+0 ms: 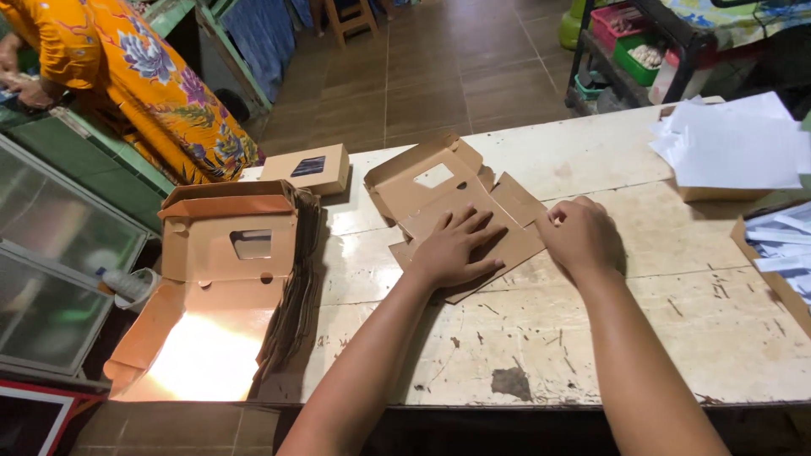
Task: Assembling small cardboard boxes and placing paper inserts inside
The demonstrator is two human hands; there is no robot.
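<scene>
Under my hands lies a flat brown windowed carton (460,211); a folded brown box (306,168) sits at the table's far-left edge, a blank stack (228,279) left

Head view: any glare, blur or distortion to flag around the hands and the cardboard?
Head view: strong glare washes out the lower flap of the stack of flat boxes; the left hand and right hand on the unfolded box look sharp and evenly lit; the table edge bows slightly, suggesting wide-angle distortion.
</scene>
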